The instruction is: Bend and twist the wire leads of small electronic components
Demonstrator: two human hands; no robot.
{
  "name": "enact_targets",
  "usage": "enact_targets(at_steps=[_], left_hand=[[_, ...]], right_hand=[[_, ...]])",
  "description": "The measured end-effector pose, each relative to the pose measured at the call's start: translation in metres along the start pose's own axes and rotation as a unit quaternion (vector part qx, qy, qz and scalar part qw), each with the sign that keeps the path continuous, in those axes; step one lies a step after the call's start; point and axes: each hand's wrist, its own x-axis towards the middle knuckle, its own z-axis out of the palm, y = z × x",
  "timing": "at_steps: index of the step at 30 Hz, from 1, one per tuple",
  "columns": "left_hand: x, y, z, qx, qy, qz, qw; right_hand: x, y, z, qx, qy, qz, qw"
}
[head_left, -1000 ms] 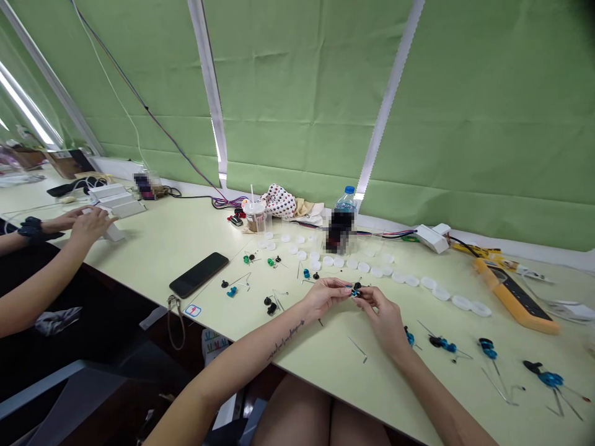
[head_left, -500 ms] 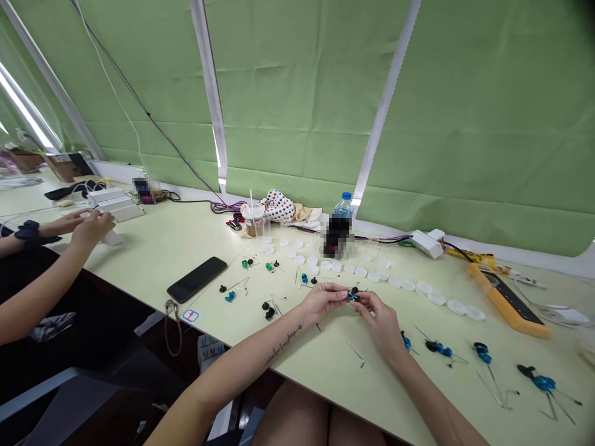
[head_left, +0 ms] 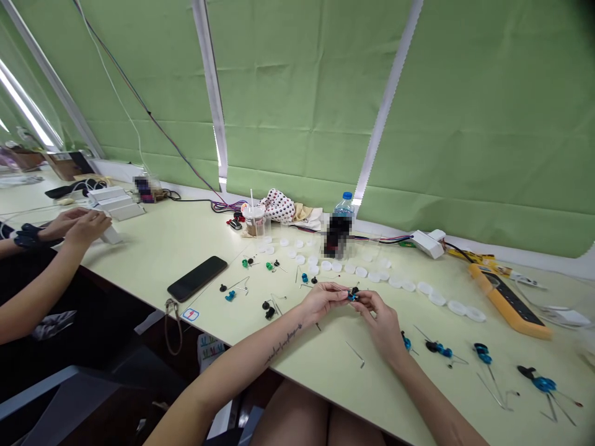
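Above the pale table [head_left: 320, 365], my left hand [head_left: 328, 299] pinches a small blue and black part [head_left: 352, 296] between thumb and fingers. My right hand [head_left: 377, 313] closes on the same part from the other side, and its fingertips partly hide it. A loose bent metal rod [head_left: 356, 354] lies below my hands. Blue and black pieces with thin rods [head_left: 439, 349] lie to the right of my right wrist. More blue [head_left: 230, 296], green [head_left: 269, 266] and black pieces [head_left: 268, 310] are spread out on the left.
White round caps [head_left: 400, 282] run in a row behind my hands. A black phone [head_left: 198, 278] is at left, an orange multimeter [head_left: 509, 300] at right. At the back stand a bottle [head_left: 344, 207] and a cup [head_left: 253, 221]. Another person's hands [head_left: 86, 226] hold a white object at far left.
My hands and the part between them stay almost in place. At far left, the other person's hands have shifted slightly left with the white object.
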Motion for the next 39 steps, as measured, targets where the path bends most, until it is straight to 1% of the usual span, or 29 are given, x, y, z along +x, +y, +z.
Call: enact_targets(at_steps=[4, 15, 24, 33, 39], left_hand=[[-0.0004, -0.0002, 0.0007, 0.001, 0.000, -0.003, 1.000], [0.0003, -0.0022, -0.0021, 0.008, -0.006, 0.002, 1.000], [-0.0010, -0.0003, 0.0004, 0.004, 0.002, -0.008, 1.000], [-0.0007, -0.0004, 0.0001, 0.006, 0.002, 0.000, 1.000], [-0.0029, 0.0010, 0.0028, 0.008, 0.000, -0.007, 1.000]], right_hand=[[-0.0008, 0.0009, 0.0007, -0.005, 0.013, 0.008, 1.000], [-0.0014, 0.0003, 0.0014, 0.001, 0.006, -0.004, 1.000], [-0.0016, 0.0024, 0.0010, 0.020, -0.013, 0.006, 1.000], [-0.0015, -0.0026, -0.0003, 0.012, -0.017, 0.005, 1.000], [-0.0018, -0.0007, -0.0003, 0.026, -0.016, 0.022, 0.999]])
